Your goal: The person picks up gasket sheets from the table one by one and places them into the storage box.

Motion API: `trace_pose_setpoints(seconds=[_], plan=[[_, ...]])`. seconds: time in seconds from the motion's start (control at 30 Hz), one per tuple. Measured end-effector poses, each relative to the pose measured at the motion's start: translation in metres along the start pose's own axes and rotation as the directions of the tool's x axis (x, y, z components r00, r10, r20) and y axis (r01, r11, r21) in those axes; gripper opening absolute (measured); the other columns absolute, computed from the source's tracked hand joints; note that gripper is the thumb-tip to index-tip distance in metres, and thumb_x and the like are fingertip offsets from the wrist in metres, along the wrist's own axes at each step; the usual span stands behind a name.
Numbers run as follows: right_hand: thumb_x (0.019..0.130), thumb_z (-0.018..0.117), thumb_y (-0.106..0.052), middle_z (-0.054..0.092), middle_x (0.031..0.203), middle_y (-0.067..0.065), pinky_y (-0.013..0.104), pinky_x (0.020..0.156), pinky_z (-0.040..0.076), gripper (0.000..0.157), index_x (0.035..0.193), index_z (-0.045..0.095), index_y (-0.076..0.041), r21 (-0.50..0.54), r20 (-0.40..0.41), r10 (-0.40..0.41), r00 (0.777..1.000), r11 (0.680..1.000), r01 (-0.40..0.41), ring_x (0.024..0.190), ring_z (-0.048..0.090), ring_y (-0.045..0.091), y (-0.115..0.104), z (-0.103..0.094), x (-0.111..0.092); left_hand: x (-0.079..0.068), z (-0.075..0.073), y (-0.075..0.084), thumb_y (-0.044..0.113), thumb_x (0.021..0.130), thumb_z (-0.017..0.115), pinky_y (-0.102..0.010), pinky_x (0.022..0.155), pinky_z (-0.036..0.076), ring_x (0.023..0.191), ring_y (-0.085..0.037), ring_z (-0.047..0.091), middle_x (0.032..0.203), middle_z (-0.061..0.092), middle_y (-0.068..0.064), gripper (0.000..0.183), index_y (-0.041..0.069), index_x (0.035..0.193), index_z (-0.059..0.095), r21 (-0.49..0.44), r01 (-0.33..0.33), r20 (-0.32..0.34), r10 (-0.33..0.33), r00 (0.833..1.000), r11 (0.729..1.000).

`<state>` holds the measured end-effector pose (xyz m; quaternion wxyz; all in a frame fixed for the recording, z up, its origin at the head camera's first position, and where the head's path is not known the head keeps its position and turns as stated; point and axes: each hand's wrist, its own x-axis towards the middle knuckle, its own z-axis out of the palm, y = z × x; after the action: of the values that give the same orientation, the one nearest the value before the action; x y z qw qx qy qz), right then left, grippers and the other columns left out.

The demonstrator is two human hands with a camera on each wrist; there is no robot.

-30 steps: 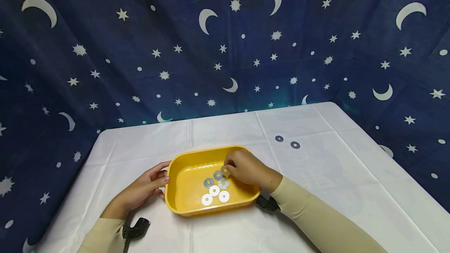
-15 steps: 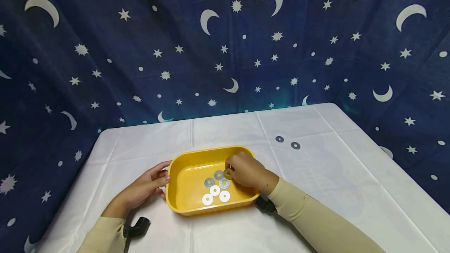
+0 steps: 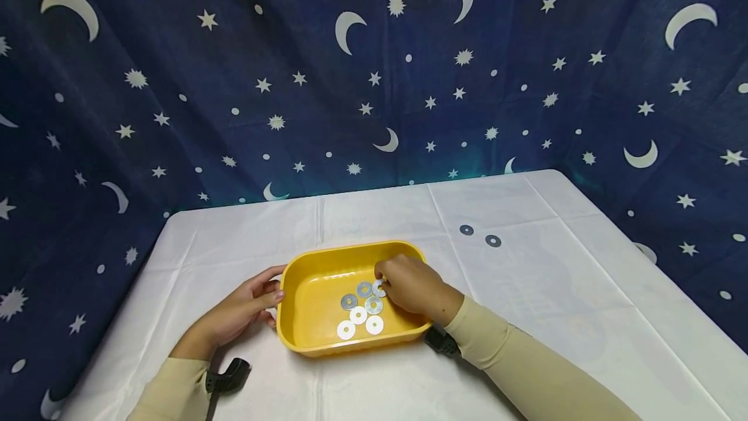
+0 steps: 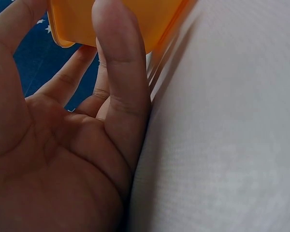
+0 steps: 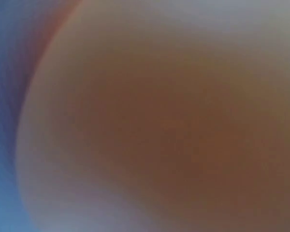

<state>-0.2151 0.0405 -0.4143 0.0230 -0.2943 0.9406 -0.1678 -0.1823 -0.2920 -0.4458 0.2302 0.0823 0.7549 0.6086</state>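
A yellow tray [image 3: 310,318] stands on the white-covered table in the head view. My left hand [image 3: 241,309] holds its left end, with the thumb at the rim and the other fingers against the outer wall. The left wrist view shows these fingers [image 4: 118,53] touching the tray. Inside the tray's right part, my right hand [image 3: 416,288] has curled fingers at a flat metal washer [image 3: 379,288], pinching its edge; the fingertips are partly hidden. Several more washers [image 3: 358,315] lie flat beside it on the tray floor. The right wrist view is too blurred to read.
Two dark washers, one [image 3: 466,230] farther back and one [image 3: 493,241] nearer, lie on the table [image 3: 537,291] behind and right of the tray. A blue curtain [image 3: 304,51] with moons and stars surrounds the table's back and sides.
My right hand has shifted slightly right with its washer, which has turned from tilted and brownish to flatter and bright. The left hand keeps its place on the tray.
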Motion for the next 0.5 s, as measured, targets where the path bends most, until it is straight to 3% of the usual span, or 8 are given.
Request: trace_pose_setpoints(seconds=[0.5], plan=[[0.091,0.07,-0.009,0.066,0.077,-0.001,0.023,0.064,0.049,0.004,0.088,0.072,-0.01,-0.021,-0.019,0.009,1.0,1.0,-0.009,0.066,0.053,0.009,-0.0012,0.0013,-0.0006,0.0001,0.0004,0.0015,0.024,0.103,0.056,-0.03,0.07,0.06,0.09,-0.013,0.061,0.118,0.057,-0.006,0.06,0.009,0.155,0.03,-0.005,0.003,-0.003,-0.003,1.0,1.0]])
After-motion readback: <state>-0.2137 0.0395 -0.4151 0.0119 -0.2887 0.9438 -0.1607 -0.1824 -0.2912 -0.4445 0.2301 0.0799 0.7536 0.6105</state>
